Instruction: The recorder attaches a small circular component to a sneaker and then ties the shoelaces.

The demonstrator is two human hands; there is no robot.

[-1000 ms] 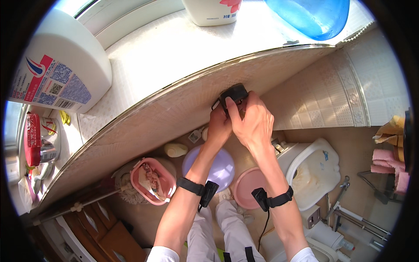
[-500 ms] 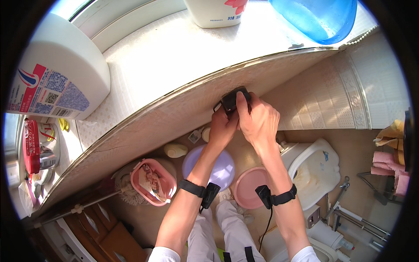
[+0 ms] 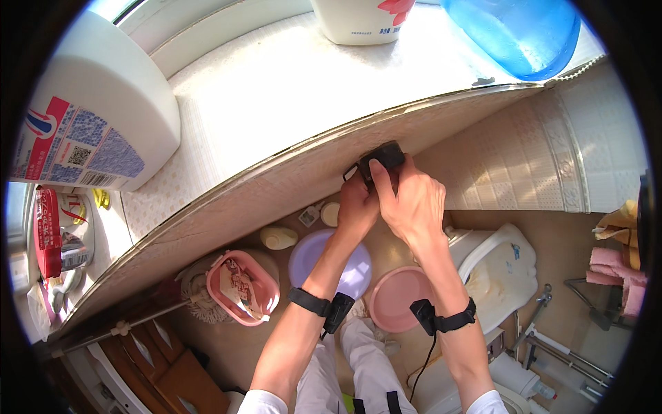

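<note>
Head view. Your two hands meet at a small black object point(image 3: 387, 156), held in front of the pale patterned panel point(image 3: 276, 181) beneath the window ledge point(image 3: 276, 103). Whether its far side touches the panel: cannot tell.

Right hand point(image 3: 418, 201): thumb laid along the object's near face, other fingers curled behind its right end; little gap left in the grip. Left hand point(image 3: 361, 201): closed around the lower left end, just beside a thin dark loop point(image 3: 350, 172); its fingertips are mostly hidden, so you cannot judge how firm that hold is.

Risks, as judged:
1. Drop. The object has no support visible beneath it except your fingers. If one hand lets go while the other has only an edge, it could fall towards the purple basin point(image 3: 355, 259) or the pink basin point(image 3: 396, 303). Contents of either are not clear from here; if wet, worse.
2. Knock. Should you raise it sharply, the ledge's edge lies close above; contact could jar it loose.
3. Snag. The cable point(image 3: 423, 363) hanging from your right forearm's black strap point(image 3: 455, 321) could catch if that arm swings wide.
4. Glare. Sunlit ledge against shaded panel: small parts on the dark object are hard to read, inviting a misplaced thumb.
</note>
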